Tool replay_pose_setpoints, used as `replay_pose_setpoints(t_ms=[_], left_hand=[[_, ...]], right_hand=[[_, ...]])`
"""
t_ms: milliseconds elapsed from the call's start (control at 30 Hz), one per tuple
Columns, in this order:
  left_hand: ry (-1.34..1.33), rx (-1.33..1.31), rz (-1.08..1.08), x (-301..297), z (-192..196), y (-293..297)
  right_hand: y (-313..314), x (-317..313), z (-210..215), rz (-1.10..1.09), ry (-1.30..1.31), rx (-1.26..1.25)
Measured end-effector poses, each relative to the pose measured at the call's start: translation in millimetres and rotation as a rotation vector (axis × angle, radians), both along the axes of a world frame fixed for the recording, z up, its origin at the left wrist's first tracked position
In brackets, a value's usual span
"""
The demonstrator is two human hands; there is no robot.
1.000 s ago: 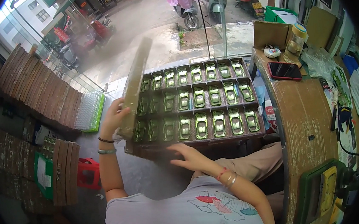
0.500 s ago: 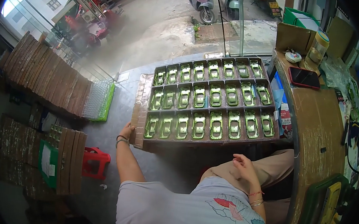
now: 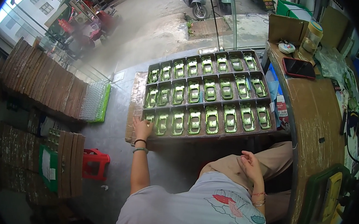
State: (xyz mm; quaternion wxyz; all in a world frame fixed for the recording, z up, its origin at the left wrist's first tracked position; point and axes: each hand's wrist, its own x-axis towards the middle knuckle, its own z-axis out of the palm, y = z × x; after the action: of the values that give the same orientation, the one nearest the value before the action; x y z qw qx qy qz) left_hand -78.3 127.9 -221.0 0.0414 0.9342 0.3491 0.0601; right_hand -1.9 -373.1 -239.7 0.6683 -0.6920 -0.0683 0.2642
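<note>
A dark compartment tray [image 3: 204, 102] in front of me holds three rows of shiny green toy car bodies [image 3: 211, 119]. My left hand [image 3: 142, 129] reaches over the tray's near left corner. Its thumb and fingertips are closed on the corner toy car body [image 3: 149, 117], which the hand partly covers and which still sits in its compartment. Above my lap rests my right hand [image 3: 252, 166], its fingers loosely bent and apart, with nothing in it.
Brown cardboard strips [image 3: 137, 95] show along the tray's left side. Stacked brown trays [image 3: 41, 78] stand at the left, near a red stool [image 3: 95, 164]. A wooden bench [image 3: 315, 124] on the right bears a phone [image 3: 298, 68] and a jar [image 3: 311, 38].
My left hand has moved from the tray's left edge onto the toy car body in the near left corner. My right hand has stayed above my lap. The view has shifted slightly.
</note>
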Motion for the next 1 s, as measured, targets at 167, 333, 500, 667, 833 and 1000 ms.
replay_pose_setpoints(t_ms=[167,333,500,667,833,1000], left_hand=[[-0.215,-0.077,0.03,-2.8,-12.9,-0.4],[-0.493,-0.756,-0.535,58.4,99.9,-111.7],[-0.144,-0.475,-1.622,107.0,201.6,-318.2],[-0.053,-0.654,-2.034,128.6,231.3,-445.6],[-0.016,-0.582,-2.274,160.1,249.2,-524.5],[-0.192,-0.445,-2.259,200.8,282.8,-572.5]], right_hand=[[-16.7,-15.0,28.2,-0.084,-0.013,-0.045],[-25.0,-17.0,84.7,-0.103,-0.128,0.181],[-61.3,-39.6,186.0,-0.393,-0.234,0.304],[-124.5,-78.9,194.5,-0.716,-0.433,0.0],[-161.6,-101.4,212.8,-1.115,-0.427,0.357],[-196.3,-129.1,205.7,-1.283,-0.577,0.258]])
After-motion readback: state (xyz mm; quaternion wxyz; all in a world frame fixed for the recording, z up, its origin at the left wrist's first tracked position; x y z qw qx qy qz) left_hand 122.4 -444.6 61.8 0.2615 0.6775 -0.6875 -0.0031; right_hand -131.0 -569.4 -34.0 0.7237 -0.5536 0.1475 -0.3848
